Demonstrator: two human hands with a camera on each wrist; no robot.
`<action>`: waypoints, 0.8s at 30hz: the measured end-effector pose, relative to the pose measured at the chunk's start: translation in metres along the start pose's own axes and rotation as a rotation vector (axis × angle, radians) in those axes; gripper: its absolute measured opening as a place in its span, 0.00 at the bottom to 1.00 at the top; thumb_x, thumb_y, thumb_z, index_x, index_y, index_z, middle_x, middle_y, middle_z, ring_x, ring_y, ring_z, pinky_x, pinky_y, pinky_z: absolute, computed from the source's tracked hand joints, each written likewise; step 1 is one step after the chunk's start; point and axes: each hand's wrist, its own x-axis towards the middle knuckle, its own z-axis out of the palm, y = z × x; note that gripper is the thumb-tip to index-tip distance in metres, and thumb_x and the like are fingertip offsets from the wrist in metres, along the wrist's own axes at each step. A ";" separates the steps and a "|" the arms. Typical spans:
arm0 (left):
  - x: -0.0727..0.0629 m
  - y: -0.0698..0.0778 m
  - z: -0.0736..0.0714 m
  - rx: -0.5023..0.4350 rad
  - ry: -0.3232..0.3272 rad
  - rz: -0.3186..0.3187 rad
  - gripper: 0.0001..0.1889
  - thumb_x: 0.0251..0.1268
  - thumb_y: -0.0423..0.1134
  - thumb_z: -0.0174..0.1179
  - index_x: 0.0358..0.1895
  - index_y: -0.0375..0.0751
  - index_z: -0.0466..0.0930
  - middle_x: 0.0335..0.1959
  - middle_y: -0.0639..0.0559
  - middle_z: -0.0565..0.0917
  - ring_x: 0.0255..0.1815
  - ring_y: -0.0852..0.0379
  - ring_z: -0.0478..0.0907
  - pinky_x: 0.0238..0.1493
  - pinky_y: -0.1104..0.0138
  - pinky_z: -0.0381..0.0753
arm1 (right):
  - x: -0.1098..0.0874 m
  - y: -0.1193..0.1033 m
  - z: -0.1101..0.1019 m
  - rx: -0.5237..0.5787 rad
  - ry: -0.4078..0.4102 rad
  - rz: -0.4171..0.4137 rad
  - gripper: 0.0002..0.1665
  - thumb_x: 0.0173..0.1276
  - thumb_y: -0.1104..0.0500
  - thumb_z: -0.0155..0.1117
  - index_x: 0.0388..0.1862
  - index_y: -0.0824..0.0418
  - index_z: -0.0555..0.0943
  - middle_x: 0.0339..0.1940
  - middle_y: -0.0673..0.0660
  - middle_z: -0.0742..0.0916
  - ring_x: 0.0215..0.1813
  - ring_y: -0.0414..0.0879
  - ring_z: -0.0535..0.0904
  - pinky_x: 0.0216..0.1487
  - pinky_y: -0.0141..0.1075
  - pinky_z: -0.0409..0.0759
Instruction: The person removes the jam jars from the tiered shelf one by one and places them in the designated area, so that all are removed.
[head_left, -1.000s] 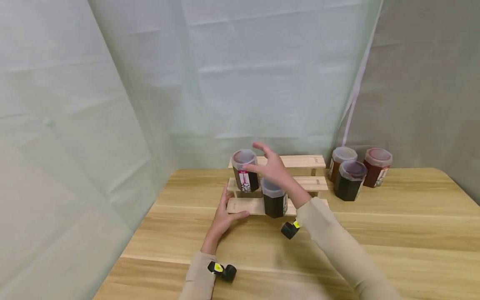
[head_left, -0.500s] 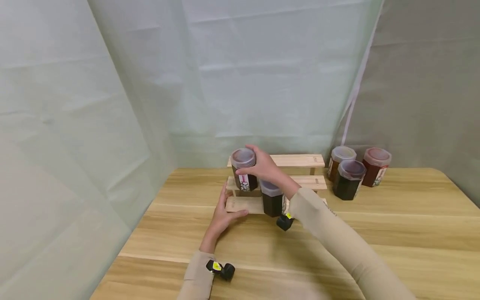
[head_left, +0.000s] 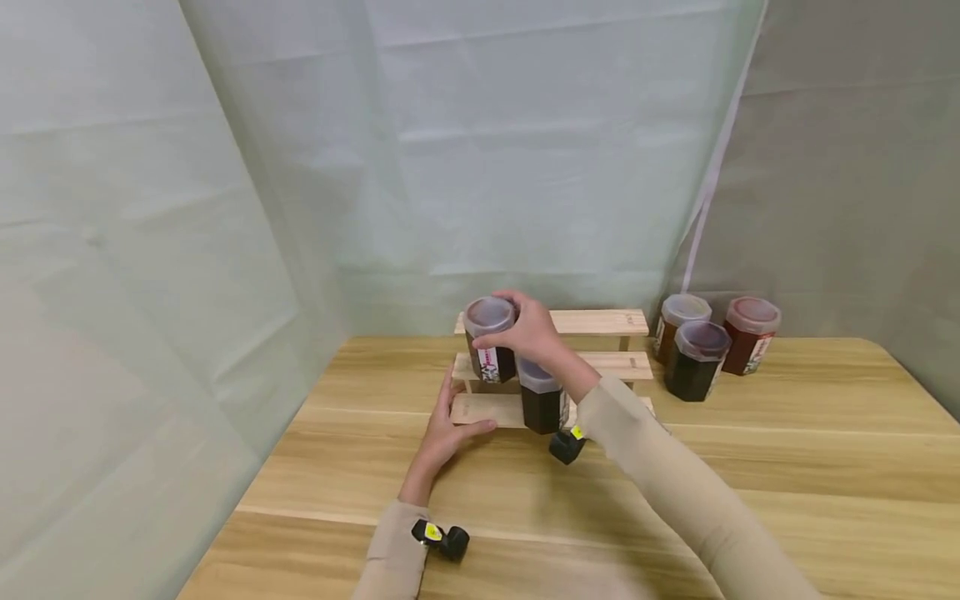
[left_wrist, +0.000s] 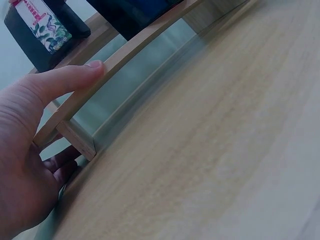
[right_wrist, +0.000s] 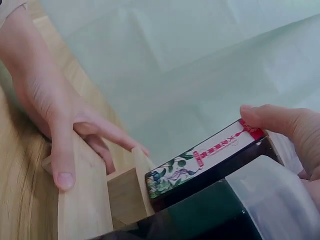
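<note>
My right hand (head_left: pixel 528 333) grips a dark octagonal jar (head_left: pixel 497 364) near its cloudy plastic lid, thumb at the front and fingers behind. This jar is upright at the left end of the middle step of a three-step wooden rack (head_left: pixel 600 323). In the right wrist view its flowered label (right_wrist: pixel 200 160) faces the thumb. A second dark jar (head_left: pixel 542 408) stands on the bottom step, partly hidden under my right wrist. My left hand (head_left: pixel 442 437) holds the rack's left end; in the left wrist view its thumb (left_wrist: pixel 75 77) lies on the bottom plank and other fingers curl behind the leg.
To the right of the rack, three lidded jars stand on the wooden table (head_left: pixel 787 467): an amber one (head_left: pixel 681 315), a dark one (head_left: pixel 693 371) and a red-brown one (head_left: pixel 750 337). A pale cloth curtain (head_left: pixel 525 167) hangs behind the table.
My right hand has come down and left from over the jar and closed around it just below the lid. The left hand keeps its hold on the rack.
</note>
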 end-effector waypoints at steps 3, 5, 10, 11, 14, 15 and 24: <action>0.001 -0.002 0.002 -0.019 0.002 0.001 0.63 0.48 0.37 0.76 0.78 0.68 0.37 0.75 0.38 0.59 0.76 0.36 0.56 0.75 0.39 0.51 | -0.001 0.000 -0.002 0.084 0.044 0.025 0.51 0.46 0.53 0.83 0.69 0.55 0.70 0.58 0.61 0.82 0.57 0.54 0.79 0.55 0.46 0.79; 0.001 -0.003 0.003 -0.020 -0.006 0.011 0.63 0.48 0.36 0.76 0.79 0.65 0.35 0.75 0.36 0.59 0.74 0.36 0.59 0.75 0.40 0.54 | -0.003 0.001 -0.004 0.150 0.075 0.037 0.50 0.46 0.54 0.82 0.69 0.54 0.70 0.58 0.60 0.82 0.58 0.54 0.79 0.56 0.45 0.79; 0.000 -0.003 0.006 -0.021 -0.010 0.015 0.63 0.48 0.34 0.76 0.79 0.62 0.36 0.73 0.36 0.62 0.67 0.38 0.69 0.71 0.46 0.65 | -0.006 0.003 -0.012 0.293 0.135 0.030 0.49 0.49 0.57 0.81 0.70 0.55 0.69 0.59 0.60 0.82 0.59 0.52 0.79 0.56 0.40 0.79; 0.000 -0.003 0.007 -0.020 -0.008 0.014 0.63 0.48 0.34 0.76 0.79 0.63 0.36 0.73 0.36 0.63 0.66 0.39 0.70 0.70 0.47 0.66 | -0.006 0.003 -0.014 0.320 0.145 0.025 0.49 0.49 0.58 0.80 0.70 0.55 0.68 0.60 0.60 0.81 0.59 0.52 0.79 0.55 0.39 0.79; 0.001 -0.002 0.008 -0.018 -0.003 0.003 0.64 0.47 0.34 0.76 0.79 0.66 0.36 0.73 0.38 0.64 0.65 0.41 0.72 0.69 0.50 0.67 | -0.007 0.001 -0.026 0.390 0.194 0.017 0.49 0.50 0.60 0.79 0.71 0.56 0.67 0.61 0.60 0.80 0.59 0.50 0.78 0.55 0.36 0.80; 0.001 -0.002 0.008 -0.015 -0.005 0.000 0.64 0.47 0.34 0.76 0.79 0.66 0.36 0.73 0.39 0.64 0.65 0.42 0.71 0.69 0.51 0.67 | -0.007 0.000 -0.032 0.405 0.213 0.014 0.49 0.50 0.60 0.79 0.71 0.55 0.67 0.60 0.60 0.80 0.59 0.50 0.78 0.55 0.36 0.80; -0.001 -0.002 0.002 -0.019 0.010 -0.002 0.63 0.47 0.34 0.76 0.78 0.70 0.37 0.74 0.39 0.62 0.68 0.39 0.68 0.71 0.46 0.65 | -0.023 -0.007 -0.091 0.409 0.420 -0.082 0.50 0.51 0.64 0.78 0.73 0.55 0.67 0.62 0.60 0.79 0.62 0.45 0.76 0.64 0.36 0.76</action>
